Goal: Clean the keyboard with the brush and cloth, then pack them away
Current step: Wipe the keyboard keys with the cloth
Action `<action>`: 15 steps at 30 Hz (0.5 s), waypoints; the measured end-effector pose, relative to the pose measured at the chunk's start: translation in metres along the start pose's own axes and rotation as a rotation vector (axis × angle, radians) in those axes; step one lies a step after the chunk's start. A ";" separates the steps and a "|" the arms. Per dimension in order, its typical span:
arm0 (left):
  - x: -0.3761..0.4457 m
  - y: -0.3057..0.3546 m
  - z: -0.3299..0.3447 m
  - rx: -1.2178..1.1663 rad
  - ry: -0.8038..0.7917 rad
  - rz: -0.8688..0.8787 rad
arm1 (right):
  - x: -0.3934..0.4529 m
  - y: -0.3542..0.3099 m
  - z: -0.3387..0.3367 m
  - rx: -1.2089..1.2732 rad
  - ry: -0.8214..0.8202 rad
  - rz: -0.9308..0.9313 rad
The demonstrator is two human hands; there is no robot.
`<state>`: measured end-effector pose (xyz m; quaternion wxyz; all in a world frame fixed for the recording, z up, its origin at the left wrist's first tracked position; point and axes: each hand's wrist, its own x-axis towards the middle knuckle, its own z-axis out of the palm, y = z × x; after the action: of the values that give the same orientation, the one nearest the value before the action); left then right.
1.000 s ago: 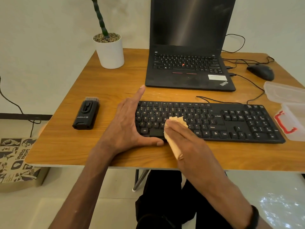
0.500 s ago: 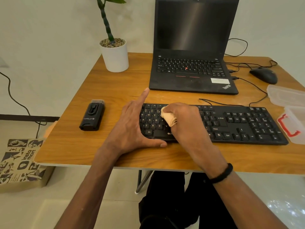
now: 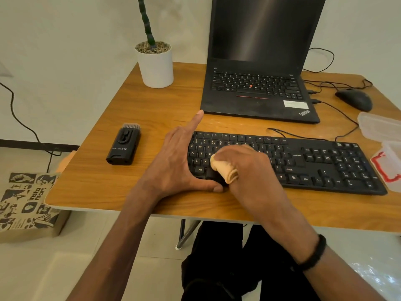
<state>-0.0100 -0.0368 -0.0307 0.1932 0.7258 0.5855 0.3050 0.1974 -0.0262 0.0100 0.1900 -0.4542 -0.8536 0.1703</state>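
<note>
Right hand [image 3: 247, 168]: nearest the front edge of the table [image 3: 112, 192], fingers curled round a folded tan cloth [image 3: 224, 170], pressing it onto the keys left of the middle of the keyboard. Risk: the loose fold at the near end could catch a keycap edge and lift it if dragged hard.
Left hand [image 3: 175, 168]: fingers straight, thumb laid along the near edge of the keyboard [image 3: 303, 164], forefinger pointing toward the laptop; it braces the keyboard's left end. Risk: if this hand lifts, the wiping push could slide the keyboard sideways.
Keyboard: lies along the front of the table, its right end just beside the clear containers [image 3: 388, 148] at the right edge. Risk: a shove to the right could nudge them off the table.
Brush [image 3: 123, 146]: lies untouched near the left edge, bristles facing away. Risk: a sweeping left elbow could knock it to the floor.
Cable [image 3: 338, 118]: runs from the keyboard back toward the laptop [image 3: 258, 98]. Risk: tugging the keyboard could strain the plug.
Plant pot [image 3: 155, 66]: far left corner, well apart from the hands; little danger.
</note>
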 end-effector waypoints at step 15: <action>0.000 -0.002 0.002 -0.009 0.031 0.041 | 0.015 -0.015 0.002 0.057 -0.006 -0.031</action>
<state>-0.0102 -0.0360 -0.0339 0.1810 0.7319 0.5721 0.3229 0.1780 -0.0221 0.0182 0.2026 -0.4349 -0.8559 0.1930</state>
